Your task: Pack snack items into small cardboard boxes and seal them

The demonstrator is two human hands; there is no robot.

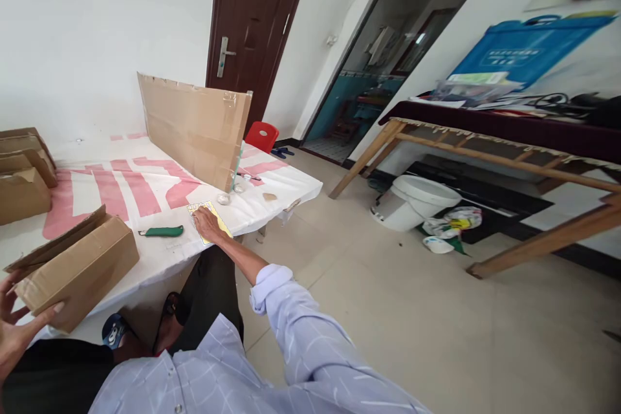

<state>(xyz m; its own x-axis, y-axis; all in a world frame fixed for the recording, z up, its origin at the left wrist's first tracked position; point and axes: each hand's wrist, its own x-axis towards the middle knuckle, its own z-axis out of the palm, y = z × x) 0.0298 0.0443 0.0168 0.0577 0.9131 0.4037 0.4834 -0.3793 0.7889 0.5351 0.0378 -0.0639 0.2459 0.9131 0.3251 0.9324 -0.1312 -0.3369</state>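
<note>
My left hand (22, 323) grips the near end of a small brown cardboard box (92, 268), thumb on its side and fingers round the back. The box stands on the table's front edge with a flap raised along its top. To the right, my right hand (206, 223) is on a yellow-and-white printed card (220, 223) lying at the table edge. Its fingers look bent and bunched on the card, and their tips are partly hidden. Between the two hands lies a green-handled cutter (162, 231).
A large cardboard panel (194, 126) stands upright on the table (160, 262). More brown boxes (22, 187) sit at the left. Small lumps (223, 198) and a cardboard scrap (270, 196) lie past my right hand. A red chair (262, 136) is behind the table, a white bucket (412, 200) on the floor.
</note>
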